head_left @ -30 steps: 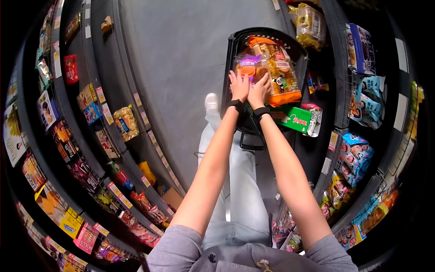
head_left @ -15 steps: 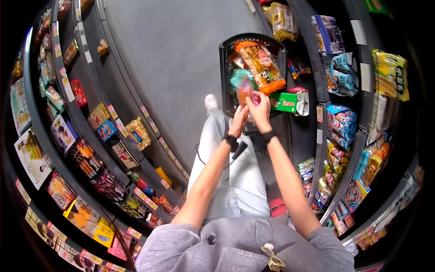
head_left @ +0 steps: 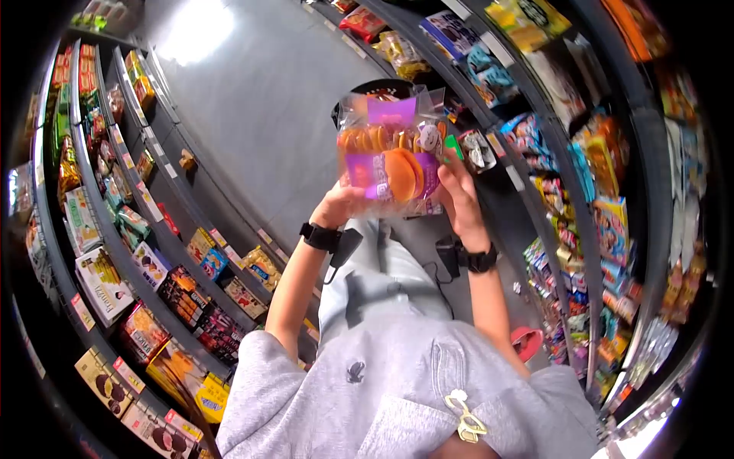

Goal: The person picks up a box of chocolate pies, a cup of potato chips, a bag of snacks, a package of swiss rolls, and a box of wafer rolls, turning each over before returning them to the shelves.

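A clear and purple snack bag point(head_left: 390, 164) with round orange-brown cookies pictured on it is raised in front of my body. My left hand point(head_left: 342, 203) grips its lower left side. On the right side, my right hand point(head_left: 460, 195) has its fingers against the bag's edge. Behind the bag, the black basket point(head_left: 345, 98) is mostly hidden; only its rim and a little of what it holds show. Just right of the bag, a bit of green packaging point(head_left: 454, 146) shows, beside a silvery packet point(head_left: 479, 151).
Shelves of packaged snacks run along both sides, with price strips point(head_left: 82, 311) on the left edges. The grey aisle floor point(head_left: 252, 99) stretches ahead under a bright reflection. A red round object point(head_left: 526, 342) lies on the floor at my right.
Both hands have come up from the basket and moved apart, now with the purple bag between them. The view has turned, and the basket is largely covered by the bag.
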